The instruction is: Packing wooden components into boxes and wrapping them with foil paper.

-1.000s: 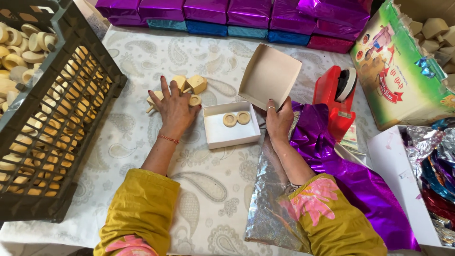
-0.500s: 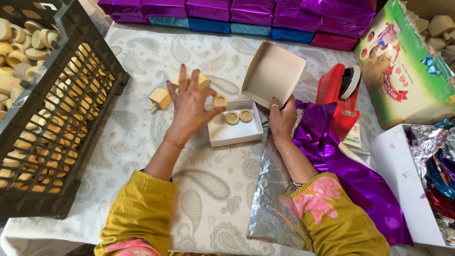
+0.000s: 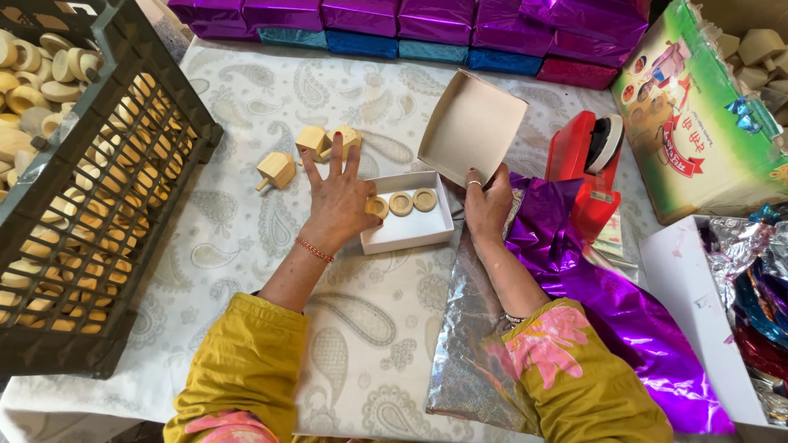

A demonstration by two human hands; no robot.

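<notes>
Head view. The left hand (image 3: pixel 341 201) is being held flat over the worktop (image 3: pixel 246 98), fingers spread apart, its thumb side touching a round wooden disc (image 3: pixel 377 207) at the left edge of a shallow white box (image 3: pixel 408 230); nothing is being clasped, so its grip is apart. Two further discs (image 3: pixel 413 201) are lying side by side along the far wall of the box. The right hand (image 3: pixel 487 205) is being pressed against the right end of the box, just below the upturned lid (image 3: pixel 471 125) (whether the fingers are closed on the lid's edge cannot be told). Purple foil (image 3: pixel 607 328) and a silvery sheet (image 3: pixel 468 344) are being covered in part by the right forearm.

Three small wooden tops (image 3: pixel 312 152) are lying beyond the left fingertips, one (image 3: pixel 275 170) set slightly apart to the left. A dark crate (image 3: pixel 90 213) of wooden pieces is standing at the left edge. A red tape dispenser (image 3: pixel 587 176) is standing right of the lid. Foil-wrapped boxes (image 3: pixel 427 25) are being kept in a row along the far edge.
</notes>
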